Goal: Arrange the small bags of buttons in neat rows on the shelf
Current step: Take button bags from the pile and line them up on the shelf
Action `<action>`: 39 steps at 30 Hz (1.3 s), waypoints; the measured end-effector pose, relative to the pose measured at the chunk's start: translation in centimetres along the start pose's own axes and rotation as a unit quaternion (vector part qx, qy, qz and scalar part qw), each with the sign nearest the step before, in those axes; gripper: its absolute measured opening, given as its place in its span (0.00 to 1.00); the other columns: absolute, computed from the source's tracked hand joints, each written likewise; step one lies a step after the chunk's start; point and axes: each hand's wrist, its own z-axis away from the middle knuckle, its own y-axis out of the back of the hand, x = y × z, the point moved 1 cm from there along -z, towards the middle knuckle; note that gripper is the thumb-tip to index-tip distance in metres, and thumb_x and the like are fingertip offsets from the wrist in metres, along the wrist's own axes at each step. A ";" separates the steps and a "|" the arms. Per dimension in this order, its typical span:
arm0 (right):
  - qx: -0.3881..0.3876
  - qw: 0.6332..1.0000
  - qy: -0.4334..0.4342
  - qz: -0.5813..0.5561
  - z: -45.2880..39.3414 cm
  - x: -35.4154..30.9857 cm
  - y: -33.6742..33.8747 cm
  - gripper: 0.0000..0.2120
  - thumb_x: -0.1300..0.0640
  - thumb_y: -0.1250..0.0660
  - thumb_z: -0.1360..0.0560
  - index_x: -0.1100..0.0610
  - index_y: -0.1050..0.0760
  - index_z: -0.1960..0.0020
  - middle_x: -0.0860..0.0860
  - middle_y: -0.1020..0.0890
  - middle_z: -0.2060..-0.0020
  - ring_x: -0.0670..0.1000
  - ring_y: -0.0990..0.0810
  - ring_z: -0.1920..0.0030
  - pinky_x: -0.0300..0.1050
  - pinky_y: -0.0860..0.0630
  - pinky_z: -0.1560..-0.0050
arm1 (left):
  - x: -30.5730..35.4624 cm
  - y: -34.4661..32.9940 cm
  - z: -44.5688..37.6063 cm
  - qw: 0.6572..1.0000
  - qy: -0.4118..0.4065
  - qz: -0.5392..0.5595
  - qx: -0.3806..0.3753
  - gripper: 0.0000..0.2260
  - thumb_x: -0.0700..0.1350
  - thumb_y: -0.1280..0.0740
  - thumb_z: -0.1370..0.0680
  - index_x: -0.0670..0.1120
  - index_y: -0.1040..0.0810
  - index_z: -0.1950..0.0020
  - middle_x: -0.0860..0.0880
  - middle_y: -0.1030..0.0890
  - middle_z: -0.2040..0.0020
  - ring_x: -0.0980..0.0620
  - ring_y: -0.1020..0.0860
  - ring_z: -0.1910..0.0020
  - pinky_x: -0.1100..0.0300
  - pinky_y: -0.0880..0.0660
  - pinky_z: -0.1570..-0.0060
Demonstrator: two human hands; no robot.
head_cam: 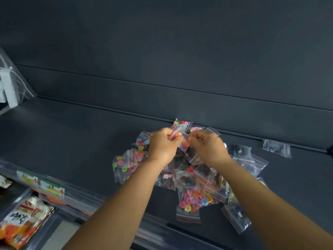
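**Two hands, one little bag**

Two hands meet above a messy pile of bags [189, 175] on the dark shelf [72, 134]. The left hand [163, 145] curls its fingers round a small clear bag [177, 135] with orange buttons inside. The right hand [207, 147] pinches the same bag from the right side. Most bags in the pile hold bright buttons, and some hold dark ones. One dark bag [276, 147] lies alone, far to the right, near the back wall. Low on the left, a snack packet [23, 221] sits on the shelf below.
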 end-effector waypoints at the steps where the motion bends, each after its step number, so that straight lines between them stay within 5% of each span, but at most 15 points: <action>1: -0.001 0.999 -0.002 0.039 -0.5 0.4 0.1 0.11 0.53 0.39 0.22 0.52 0.22 0.43 0.50 0.18 0.50 0.52 0.22 0.48 0.39 0.28 0.51 | 0.1 0.0 -0.2 1.000 -0.002 -0.011 0.004 0.06 0.45 0.31 0.25 0.45 0.22 0.50 0.50 0.19 0.58 0.53 0.21 0.60 0.63 0.26 0.63; 5: -0.049 0.971 0.013 0.232 -3.1 2.2 0.1 0.22 0.53 0.45 0.20 0.52 0.39 0.27 0.50 0.35 0.28 0.55 0.40 0.28 0.48 0.44 0.29 | 0.1 0.2 -1.0 0.998 -0.011 -0.054 0.011 0.04 0.43 0.34 0.23 0.46 0.23 0.49 0.49 0.19 0.57 0.50 0.21 0.61 0.55 0.22 0.60; 9: -0.070 0.969 0.096 0.219 -3.8 2.7 0.0 0.15 0.61 0.43 0.24 0.50 0.24 0.42 0.49 0.21 0.42 0.54 0.26 0.38 0.48 0.34 0.35 | -0.6 0.4 -1.6 0.995 -0.015 -0.095 0.017 0.06 0.41 0.36 0.21 0.47 0.25 0.45 0.52 0.21 0.57 0.58 0.25 0.67 0.67 0.32 0.72; 12: -0.041 0.981 0.085 0.171 -3.7 2.5 0.5 0.15 0.63 0.42 0.24 0.52 0.19 0.46 0.51 0.16 0.50 0.54 0.21 0.47 0.48 0.26 0.43 | -1.1 0.6 -1.8 0.996 -0.008 -0.091 0.021 0.08 0.42 0.36 0.21 0.47 0.25 0.43 0.50 0.19 0.53 0.55 0.24 0.65 0.68 0.33 0.72; 16: -0.013 0.989 0.049 0.141 -4.2 2.4 0.4 0.16 0.62 0.39 0.24 0.51 0.21 0.41 0.53 0.17 0.49 0.56 0.22 0.45 0.48 0.25 0.43 | -1.5 0.9 -1.6 0.996 -0.002 -0.080 0.027 0.09 0.42 0.34 0.22 0.47 0.26 0.42 0.50 0.19 0.51 0.55 0.23 0.63 0.70 0.33 0.70; 21: -0.059 0.984 0.107 0.130 -4.1 1.8 -0.1 0.18 0.64 0.37 0.27 0.49 0.21 0.42 0.48 0.18 0.45 0.51 0.21 0.44 0.50 0.26 0.39 | -1.9 1.2 -1.5 0.997 -0.007 -0.074 0.025 0.10 0.42 0.34 0.22 0.46 0.26 0.40 0.49 0.19 0.51 0.60 0.25 0.66 0.71 0.33 0.73; 26: -0.111 0.965 0.086 0.220 -4.5 1.6 -0.2 0.17 0.57 0.34 0.28 0.44 0.22 0.42 0.46 0.19 0.45 0.51 0.23 0.43 0.48 0.28 0.38 | -1.9 1.2 -1.1 0.996 -0.014 -0.086 0.019 0.12 0.43 0.34 0.22 0.46 0.26 0.39 0.50 0.19 0.50 0.57 0.23 0.61 0.71 0.32 0.68; 31: 0.011 0.994 0.063 0.093 -4.4 1.7 -0.6 0.06 0.56 0.33 0.25 0.51 0.17 0.53 0.50 0.15 0.57 0.50 0.18 0.57 0.45 0.22 0.52 | -1.6 1.3 -0.9 0.998 -0.008 -0.052 0.025 0.17 0.40 0.34 0.23 0.49 0.32 0.35 0.47 0.18 0.54 0.54 0.23 0.67 0.67 0.30 0.70; 33: 0.075 0.993 0.088 0.032 -3.9 1.5 -0.3 0.05 0.60 0.31 0.26 0.53 0.16 0.55 0.49 0.16 0.56 0.45 0.20 0.61 0.33 0.24 0.54 | -1.3 1.5 -0.7 0.999 -0.013 -0.021 0.033 0.19 0.38 0.35 0.23 0.52 0.34 0.36 0.43 0.19 0.61 0.54 0.27 0.73 0.65 0.31 0.75; 35: 0.125 0.984 0.128 -0.006 -3.1 0.9 0.1 0.06 0.64 0.30 0.28 0.54 0.16 0.56 0.46 0.19 0.58 0.38 0.22 0.62 0.23 0.30 0.57 | -0.9 1.6 -0.5 0.999 -0.023 -0.012 0.035 0.15 0.37 0.36 0.23 0.54 0.33 0.42 0.44 0.21 0.65 0.54 0.30 0.76 0.63 0.32 0.77; 39: 0.171 0.973 0.152 -0.028 -1.0 -0.2 0.5 0.05 0.66 0.29 0.29 0.56 0.19 0.59 0.44 0.22 0.61 0.36 0.24 0.63 0.22 0.31 0.59 | 0.0 1.3 0.1 0.998 -0.054 -0.043 -0.002 0.13 0.36 0.39 0.22 0.53 0.21 0.57 0.52 0.19 0.63 0.58 0.28 0.78 0.67 0.37 0.78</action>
